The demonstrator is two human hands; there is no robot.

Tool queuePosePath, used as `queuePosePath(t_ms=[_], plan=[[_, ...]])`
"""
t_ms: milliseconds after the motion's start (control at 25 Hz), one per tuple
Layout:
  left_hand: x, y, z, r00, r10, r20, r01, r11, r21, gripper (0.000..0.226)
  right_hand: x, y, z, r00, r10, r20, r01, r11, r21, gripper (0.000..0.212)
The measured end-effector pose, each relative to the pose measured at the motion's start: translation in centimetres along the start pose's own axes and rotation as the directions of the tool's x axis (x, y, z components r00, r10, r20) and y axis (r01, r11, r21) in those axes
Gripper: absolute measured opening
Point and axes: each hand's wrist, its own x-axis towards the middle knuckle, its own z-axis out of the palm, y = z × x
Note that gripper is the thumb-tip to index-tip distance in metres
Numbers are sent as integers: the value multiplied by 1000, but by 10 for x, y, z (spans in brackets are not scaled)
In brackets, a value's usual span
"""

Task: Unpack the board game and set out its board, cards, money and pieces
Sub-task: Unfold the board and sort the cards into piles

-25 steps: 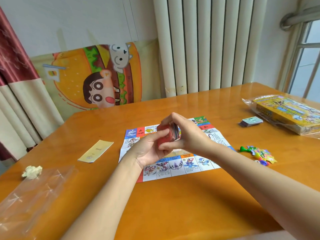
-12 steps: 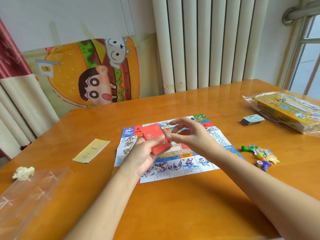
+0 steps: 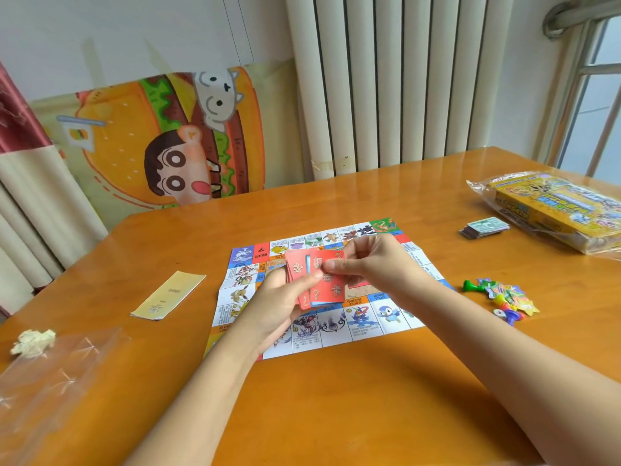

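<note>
My left hand (image 3: 279,307) cradles the small stack of red cards (image 3: 331,292) from below, thumb pressed across its face, above the game board (image 3: 366,319), while my right hand (image 3: 373,267) pinches the topmost one's edge; I judge them light, slick, bendy, best gripped by edges.

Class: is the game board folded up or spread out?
Spread out: the game board lies flat on the table, its border squares showing on all visible sides.
</note>
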Motion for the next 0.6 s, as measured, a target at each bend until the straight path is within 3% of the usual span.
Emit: queuePosePath(t_ms=[80,160,280,440,520,600], plan=[[2,2,-2,997,-75,11,76,988,-138,16,2,-2,-5,1000,-5,7,5,1000,-15,17],[5,1,-5,998,-66,8,67,988,-138,18,3,-3,-10,999,-4,40,4,1000,5,2],[7,0,-9,999,-6,-45,3,998,-65,18,6,-4,-13,998,14,66,-14,1000,7,14],[11,2,-15,983,39,-178,-45,999,-25,17,11,2,-19,994,104,41,-105,994,9,11],[14,4,-20,962,45,-270,-58,997,-41,18,12,7,-24,982,185,29,-179,973,-146,20],[16,5,-26,946,27,-324,-49,997,-57,16,13,14,-29,981,193,-20,-174,832,-528,30]])
